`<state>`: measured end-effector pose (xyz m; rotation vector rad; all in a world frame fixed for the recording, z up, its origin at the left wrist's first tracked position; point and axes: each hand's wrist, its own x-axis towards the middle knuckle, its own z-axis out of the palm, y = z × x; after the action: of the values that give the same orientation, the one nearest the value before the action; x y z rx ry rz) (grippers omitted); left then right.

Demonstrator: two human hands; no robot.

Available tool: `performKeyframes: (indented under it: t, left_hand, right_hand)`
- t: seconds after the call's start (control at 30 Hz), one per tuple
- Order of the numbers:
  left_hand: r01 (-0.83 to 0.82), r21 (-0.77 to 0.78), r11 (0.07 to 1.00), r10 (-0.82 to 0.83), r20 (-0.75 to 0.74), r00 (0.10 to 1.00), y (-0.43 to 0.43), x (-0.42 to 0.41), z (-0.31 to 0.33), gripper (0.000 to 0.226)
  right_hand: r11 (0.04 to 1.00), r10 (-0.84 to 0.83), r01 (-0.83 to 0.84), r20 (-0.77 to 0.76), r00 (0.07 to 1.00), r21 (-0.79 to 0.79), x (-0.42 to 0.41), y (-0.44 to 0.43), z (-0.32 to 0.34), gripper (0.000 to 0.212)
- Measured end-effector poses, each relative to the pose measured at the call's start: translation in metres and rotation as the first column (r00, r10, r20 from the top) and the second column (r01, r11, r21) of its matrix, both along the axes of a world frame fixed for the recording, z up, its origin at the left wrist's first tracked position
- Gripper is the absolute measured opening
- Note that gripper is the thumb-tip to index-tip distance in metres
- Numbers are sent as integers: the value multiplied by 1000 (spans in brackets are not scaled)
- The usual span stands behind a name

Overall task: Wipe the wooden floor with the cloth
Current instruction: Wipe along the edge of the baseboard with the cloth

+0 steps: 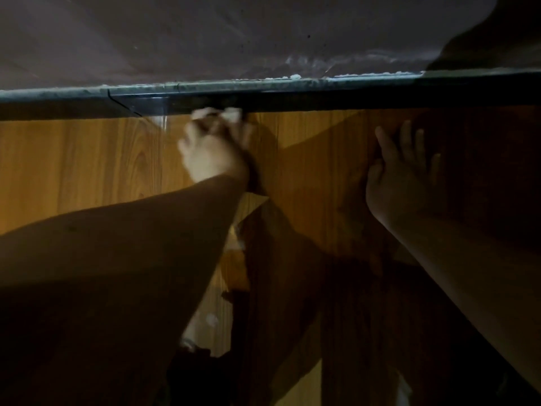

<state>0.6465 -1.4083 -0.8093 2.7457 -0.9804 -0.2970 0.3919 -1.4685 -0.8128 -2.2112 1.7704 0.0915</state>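
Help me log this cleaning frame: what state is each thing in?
wooden floor: largely shadowed by the arms.
baseboard: dark, white flecks along its top edge.
cloth: pale, bunched, on the wooden floor against the baseboard.
left hand: grips the cloth, motion-blurred.
right hand: fingers spread, flat on the wooden floor.

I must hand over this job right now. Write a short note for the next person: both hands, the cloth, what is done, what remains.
The left hand grips the cloth at the far edge of the floor, right by the dark skirting; both are blurred.
The right hand lies flat on the floor with fingers spread, in shadow, and holds nothing.
Done: the picture does not show which parts are already wiped.
Left: probably wipe along the skirting, then the nearer boards.
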Motion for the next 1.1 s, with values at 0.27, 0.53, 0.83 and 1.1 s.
performKeyframes:
  t: [0.27,0.53,0.83,1.1]
  left_hand:
    - [704,-288,650,-752,-381,538,-61,-111,11,53]
    - [337,82,938,-339,9,941,25,10,1,55]
    - [820,-60,569,-815,-173,553,-27,-118,10,57]
    - [376,177,910,-380,-10,925,46,12,2,58]
  right_hand:
    - [996,21,-9,132,991,-90,-17,-8,-8,62]
    - [996,-2,12,105,994,-91,-16,-1,-12,55]
    - [996,25,-16,104,994,-84,-17,-3,-13,55]
    - [996,82,-81,-24,996,49,-19,3,0,55]
